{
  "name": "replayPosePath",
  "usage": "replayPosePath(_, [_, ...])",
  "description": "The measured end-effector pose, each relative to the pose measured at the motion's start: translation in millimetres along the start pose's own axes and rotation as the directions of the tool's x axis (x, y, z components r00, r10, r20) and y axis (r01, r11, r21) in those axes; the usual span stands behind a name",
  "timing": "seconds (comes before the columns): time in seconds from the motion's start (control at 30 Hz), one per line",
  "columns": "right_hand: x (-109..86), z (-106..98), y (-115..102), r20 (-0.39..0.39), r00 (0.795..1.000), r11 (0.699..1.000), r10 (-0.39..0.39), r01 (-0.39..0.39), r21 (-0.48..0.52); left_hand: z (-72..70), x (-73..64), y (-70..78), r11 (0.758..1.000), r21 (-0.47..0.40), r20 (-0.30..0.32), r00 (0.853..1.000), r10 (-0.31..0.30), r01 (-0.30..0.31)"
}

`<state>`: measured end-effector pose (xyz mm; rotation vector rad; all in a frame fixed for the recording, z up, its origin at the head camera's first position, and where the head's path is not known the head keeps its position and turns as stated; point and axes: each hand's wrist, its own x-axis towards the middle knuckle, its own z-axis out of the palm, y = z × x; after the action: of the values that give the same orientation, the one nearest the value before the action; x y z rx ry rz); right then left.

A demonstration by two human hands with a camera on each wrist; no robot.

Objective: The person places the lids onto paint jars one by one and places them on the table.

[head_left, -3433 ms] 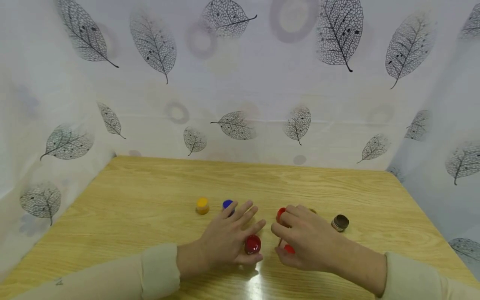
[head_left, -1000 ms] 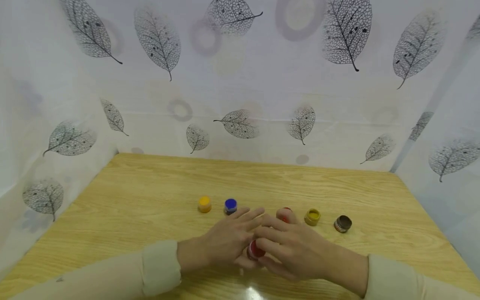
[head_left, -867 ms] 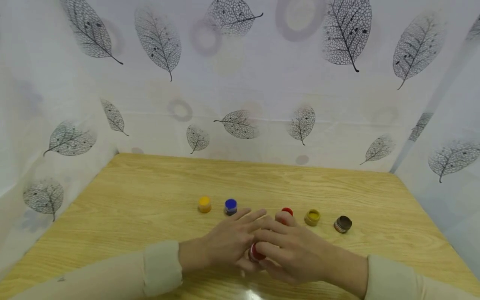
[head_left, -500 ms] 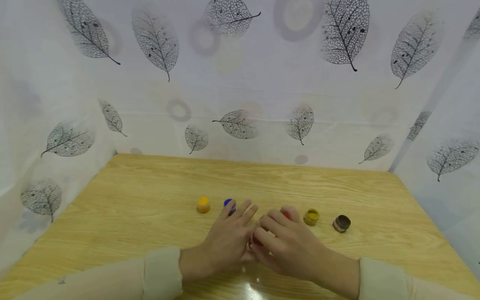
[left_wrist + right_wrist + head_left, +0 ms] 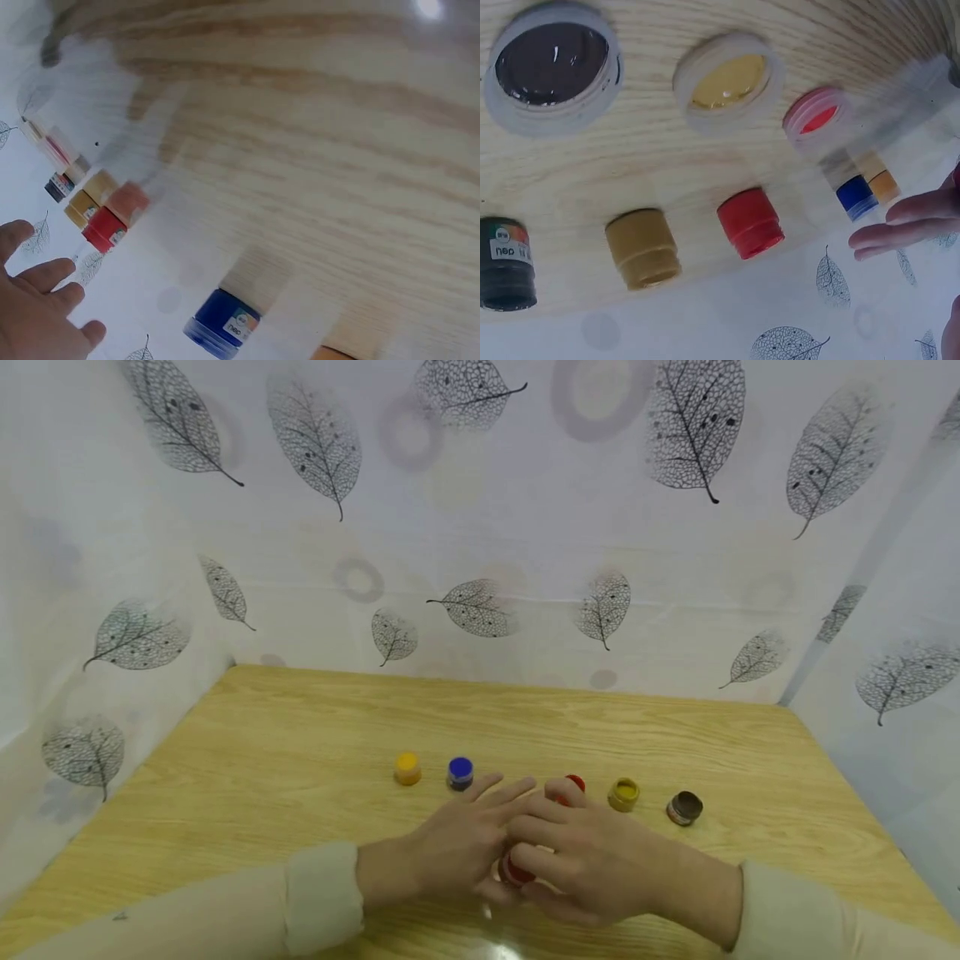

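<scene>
In the head view my left hand (image 5: 457, 852) holds a small dark red paint jar (image 5: 517, 867) between thumb and palm, its other fingers stretched out. From the right, my right hand (image 5: 585, 860) curls its fingers over the top of the same jar and grips it there. Much of the jar is hidden by the fingers. Just beyond the hands stands a bright red paint jar (image 5: 750, 223), partly covered by the right hand in the head view. The left wrist view shows outstretched fingers (image 5: 49, 277) of the left hand but not the held jar.
Orange-yellow (image 5: 407, 769), blue (image 5: 461, 773), yellow (image 5: 624, 794) and black (image 5: 685, 808) paint jars line the wooden table (image 5: 315, 718). In the right wrist view, paint-coated black (image 5: 551, 67), yellow (image 5: 727, 81) and red (image 5: 815, 116) lids lie nearer. A leaf-patterned curtain (image 5: 510, 527) encloses the table.
Over three seconds ago my right hand was apart from the dark red jar, beside something red. It has since moved left onto the jar's top; both hands have shifted slightly this past second.
</scene>
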<state>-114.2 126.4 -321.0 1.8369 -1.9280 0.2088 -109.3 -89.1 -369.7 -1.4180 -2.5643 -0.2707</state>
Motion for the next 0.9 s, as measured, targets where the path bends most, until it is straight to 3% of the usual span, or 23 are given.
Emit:
replayPosePath(0.1, [0.9,2,-2,-0.036,0.999,1.000,0.001,-0.002,-0.028,-0.5,0.9,3.9,0.998,0.067,-0.019,1.000,-0.009,0.010])
replayPosePath(0.37, [8.0,9,-8,-0.167,0.977,0.975,0.131,-0.157,-0.157,0.6,0.7,16.9,0.961,0.223,-0.109,0.984,-0.142,0.163])
replayPosePath(0.5, [10.0,10,-8,-0.201,0.969,0.960,0.140,-0.183,-0.212,2.0,0.8,17.1,0.959,0.219,-0.156,0.977,-0.148,0.181])
replayPosePath(0.6, [9.0,8,-6,-0.158,0.982,0.966,0.101,-0.135,-0.219,2.2,-0.4,13.5,0.974,0.185,-0.150,0.983,-0.105,0.132])
replayPosePath(0.7, [6.0,4,-4,-0.076,0.997,0.975,0.012,-0.028,-0.220,1.7,-1.5,7.6,0.983,0.179,-0.134,0.991,-0.023,0.048])
replayPosePath(0.8, [2.9,1,-3,-0.005,0.999,0.970,-0.052,0.049,-0.236,1.2,-1.9,2.3,0.981,0.191,-0.127,0.990,0.058,-0.033])
replayPosePath(0.9, [1.8,3,-3,0.004,0.998,0.957,-0.061,0.060,-0.285,0.9,-1.8,-0.7,0.970,0.229,-0.118,0.987,0.113,-0.084])
